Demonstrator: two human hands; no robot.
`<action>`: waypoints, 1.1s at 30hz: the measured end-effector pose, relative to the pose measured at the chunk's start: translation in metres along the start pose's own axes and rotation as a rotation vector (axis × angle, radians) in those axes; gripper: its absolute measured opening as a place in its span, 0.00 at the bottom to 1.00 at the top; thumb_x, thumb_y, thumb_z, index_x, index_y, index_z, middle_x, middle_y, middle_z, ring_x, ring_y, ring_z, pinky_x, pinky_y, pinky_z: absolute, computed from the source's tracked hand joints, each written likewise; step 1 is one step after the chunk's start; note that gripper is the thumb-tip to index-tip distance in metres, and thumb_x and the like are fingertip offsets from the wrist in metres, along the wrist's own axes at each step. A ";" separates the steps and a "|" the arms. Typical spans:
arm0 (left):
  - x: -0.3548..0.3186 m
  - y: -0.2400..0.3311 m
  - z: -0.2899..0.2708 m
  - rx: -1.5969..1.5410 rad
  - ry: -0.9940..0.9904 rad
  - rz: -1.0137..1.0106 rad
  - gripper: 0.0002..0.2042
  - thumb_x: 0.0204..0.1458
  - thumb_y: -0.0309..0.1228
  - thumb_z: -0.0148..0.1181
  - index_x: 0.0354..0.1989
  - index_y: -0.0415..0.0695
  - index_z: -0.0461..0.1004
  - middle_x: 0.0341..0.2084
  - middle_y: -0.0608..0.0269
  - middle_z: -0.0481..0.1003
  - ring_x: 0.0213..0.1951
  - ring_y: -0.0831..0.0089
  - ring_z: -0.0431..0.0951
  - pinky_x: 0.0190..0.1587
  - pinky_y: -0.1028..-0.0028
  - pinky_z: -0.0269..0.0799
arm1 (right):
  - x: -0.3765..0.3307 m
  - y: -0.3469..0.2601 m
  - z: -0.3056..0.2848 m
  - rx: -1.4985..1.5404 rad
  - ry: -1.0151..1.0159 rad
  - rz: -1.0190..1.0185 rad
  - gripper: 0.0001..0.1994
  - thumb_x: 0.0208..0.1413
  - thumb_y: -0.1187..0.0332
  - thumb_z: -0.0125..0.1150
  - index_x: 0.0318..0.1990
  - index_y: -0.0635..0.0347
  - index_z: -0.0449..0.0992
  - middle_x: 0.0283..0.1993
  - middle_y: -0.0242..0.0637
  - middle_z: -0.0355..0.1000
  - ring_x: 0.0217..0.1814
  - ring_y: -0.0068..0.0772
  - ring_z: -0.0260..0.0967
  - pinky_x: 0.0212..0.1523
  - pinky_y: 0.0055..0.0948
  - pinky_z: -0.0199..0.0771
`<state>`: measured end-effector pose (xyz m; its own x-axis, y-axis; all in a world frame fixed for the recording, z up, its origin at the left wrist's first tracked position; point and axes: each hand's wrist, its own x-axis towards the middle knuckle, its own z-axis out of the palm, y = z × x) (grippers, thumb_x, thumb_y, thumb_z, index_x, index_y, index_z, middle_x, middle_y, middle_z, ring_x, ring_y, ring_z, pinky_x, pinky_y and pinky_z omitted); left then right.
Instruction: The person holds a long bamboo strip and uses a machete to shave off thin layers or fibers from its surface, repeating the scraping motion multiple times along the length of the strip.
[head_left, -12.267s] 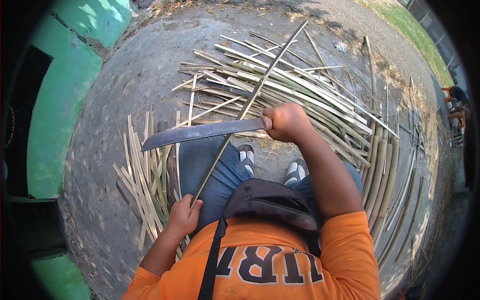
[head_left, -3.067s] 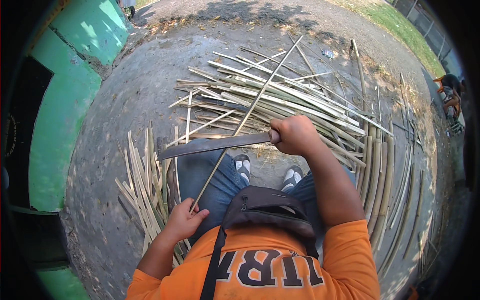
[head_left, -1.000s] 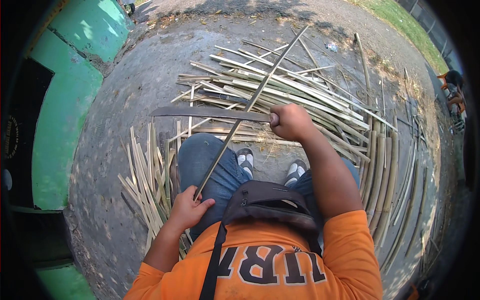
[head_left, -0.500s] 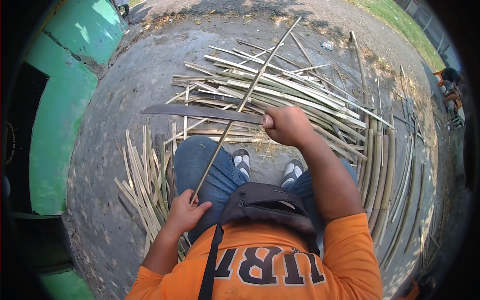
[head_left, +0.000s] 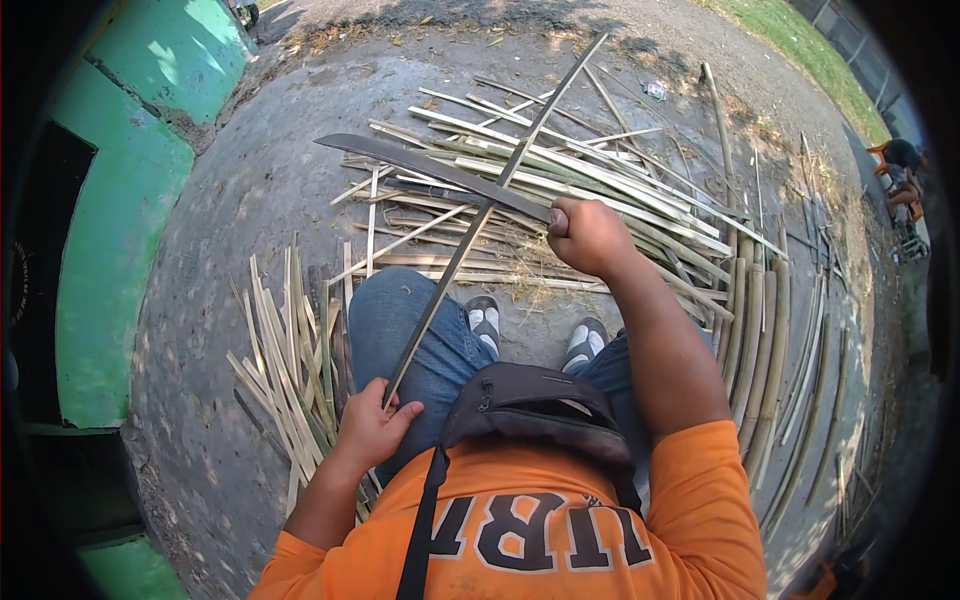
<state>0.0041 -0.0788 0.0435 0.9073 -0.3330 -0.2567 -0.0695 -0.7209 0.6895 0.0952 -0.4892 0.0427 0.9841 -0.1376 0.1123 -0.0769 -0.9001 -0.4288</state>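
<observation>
My left hand is closed on the near end of a long bamboo strip that points to 1 o'clock. My right hand grips the big knife tight. The strip looks thin, light and bendy, with sharp edges.

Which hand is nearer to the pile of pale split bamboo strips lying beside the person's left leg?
Left. The left hand grips the near end of a long thin bamboo strip right beside the pile of pale split bamboo strips. The right hand holds a long dark blade farther away.
</observation>
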 end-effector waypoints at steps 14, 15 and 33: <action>0.005 -0.003 -0.002 -0.038 -0.054 -0.018 0.23 0.52 0.45 0.76 0.32 0.38 0.71 0.17 0.58 0.72 0.20 0.72 0.70 0.27 0.68 0.68 | -0.011 -0.022 -0.002 -0.026 -0.103 -0.287 0.06 0.50 0.63 0.61 0.29 0.53 0.77 0.25 0.46 0.76 0.31 0.56 0.77 0.36 0.51 0.77; 0.005 -0.005 -0.002 -0.046 -0.055 -0.017 0.23 0.52 0.44 0.76 0.32 0.38 0.71 0.18 0.58 0.72 0.21 0.72 0.70 0.27 0.69 0.68 | -0.011 -0.021 -0.004 -0.027 -0.088 -0.265 0.06 0.49 0.63 0.62 0.28 0.53 0.77 0.25 0.45 0.76 0.31 0.56 0.77 0.36 0.51 0.78; 0.007 -0.003 -0.008 -0.156 -0.061 -0.063 0.20 0.53 0.40 0.76 0.28 0.42 0.68 0.17 0.65 0.69 0.22 0.79 0.65 0.26 0.73 0.65 | -0.005 0.005 -0.024 0.218 0.064 -0.038 0.10 0.51 0.61 0.67 0.30 0.58 0.79 0.28 0.52 0.76 0.34 0.61 0.75 0.35 0.50 0.75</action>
<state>0.0134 -0.0743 0.0449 0.8804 -0.3299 -0.3406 0.0565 -0.6402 0.7661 0.0856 -0.5030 0.0619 0.9730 -0.1372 0.1854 0.0034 -0.7952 -0.6063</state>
